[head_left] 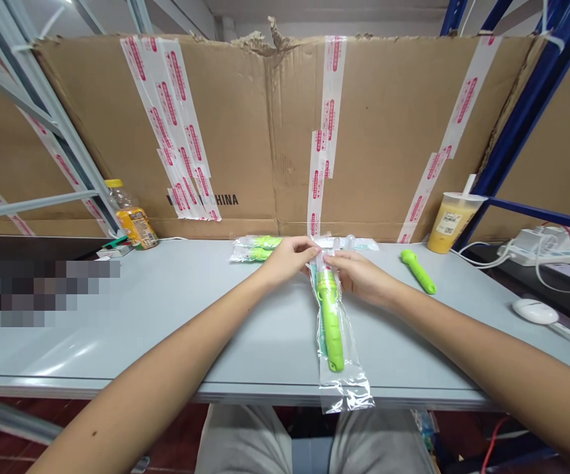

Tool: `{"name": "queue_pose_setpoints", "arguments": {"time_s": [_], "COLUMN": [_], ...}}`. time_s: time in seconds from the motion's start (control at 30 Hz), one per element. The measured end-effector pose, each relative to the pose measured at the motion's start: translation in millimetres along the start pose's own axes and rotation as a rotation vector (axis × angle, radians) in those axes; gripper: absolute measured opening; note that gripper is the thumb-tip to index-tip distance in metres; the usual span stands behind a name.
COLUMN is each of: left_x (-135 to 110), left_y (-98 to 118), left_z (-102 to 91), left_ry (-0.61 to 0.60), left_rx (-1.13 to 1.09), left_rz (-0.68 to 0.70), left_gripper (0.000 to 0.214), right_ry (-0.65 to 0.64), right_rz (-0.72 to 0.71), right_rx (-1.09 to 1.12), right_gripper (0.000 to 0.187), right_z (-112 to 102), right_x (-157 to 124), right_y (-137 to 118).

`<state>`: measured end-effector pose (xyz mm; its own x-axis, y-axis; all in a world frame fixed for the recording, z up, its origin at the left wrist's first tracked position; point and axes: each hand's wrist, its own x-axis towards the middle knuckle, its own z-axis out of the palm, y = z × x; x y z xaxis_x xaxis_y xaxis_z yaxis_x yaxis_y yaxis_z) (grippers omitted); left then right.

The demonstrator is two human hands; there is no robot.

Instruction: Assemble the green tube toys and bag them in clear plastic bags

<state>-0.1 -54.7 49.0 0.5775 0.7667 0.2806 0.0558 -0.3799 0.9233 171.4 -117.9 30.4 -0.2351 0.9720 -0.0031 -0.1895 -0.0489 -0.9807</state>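
A clear plastic bag (353, 359) lies lengthwise in front of me, its near end hanging just over the table edge. Inside it is a stick-shaped item with a lime-green handle (332, 322) and a clear upper part. My left hand (292, 255) pinches the bag's far end between thumb and fingers. Close beside it, my right hand (359, 268) grips the same end from the right, its lower fingers partly hidden. Behind my hands lie more bagged green-handled items (253, 254). A loose lime-green handle (418, 271) rests on the table to the right.
Against the cardboard wall (235, 131) stand an orange drink bottle (137, 224) at left and a lidded cup of orange drink (453, 222) at right. A white spoon-shaped object (536, 311) and a power strip with cables (542, 247) lie on the right of the grey table (156, 309).
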Motion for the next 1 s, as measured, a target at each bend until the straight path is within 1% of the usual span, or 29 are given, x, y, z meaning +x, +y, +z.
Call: {"name": "queue_pose_setpoints", "arguments": {"time_s": [0.1, 0.2, 0.3, 0.4, 0.57, 0.7, 0.77, 0.87, 0.93, 1.0], "left_x": [2, 2, 2, 1, 2, 1, 1, 2, 3, 4], "left_y": [-4, -5, -3, -2, -4, -4, -4, -6, -8, -11], "left_z": [-0.2, -0.9, -0.7, 0.2, 0.4, 1.5, 3.2, 6.6, 8.2, 8.9], "left_ry": [-0.002, 0.0, 0.008, -0.002, 0.009, 0.026, 0.056, 0.099, 0.126, 0.158], "left_rx": [0.011, 0.017, 0.0, -0.034, -0.01, -0.007, -0.074, -0.198, -0.229, -0.218], "left_rz": [0.019, 0.034, 0.022, 0.002, -0.011, -0.009, 0.018, 0.064, 0.054, 0.005], "left_gripper": [0.026, 0.026, 0.026, 0.026, 0.022, 0.02, 0.025, 0.039, 0.046, 0.047], "right_ry": [-0.014, -0.021, 0.026, 0.075, 0.168, 0.19, 0.202, 0.216, 0.24, 0.27], "right_rz": [-0.009, -0.042, -0.073, -0.082, -0.09, -0.129, -0.146, -0.148, -0.143, -0.148], "right_rx": [0.022, -0.018, -0.116, -0.157, -0.128, -0.088, -0.074, -0.046, -0.032, -0.028], "right_gripper": [0.032, 0.034, 0.035, 0.033, 0.024, 0.024, 0.024, 0.022, 0.021, 0.022], "right_z": [-1, -3, -7, -10, -13, -16, -16, -15, -13, -12], "right_x": [2, 4, 5, 6, 5, 6, 6, 6, 6, 6], "right_y": [3, 4, 4, 4, 4, 6, 6, 5, 3, 3]}}
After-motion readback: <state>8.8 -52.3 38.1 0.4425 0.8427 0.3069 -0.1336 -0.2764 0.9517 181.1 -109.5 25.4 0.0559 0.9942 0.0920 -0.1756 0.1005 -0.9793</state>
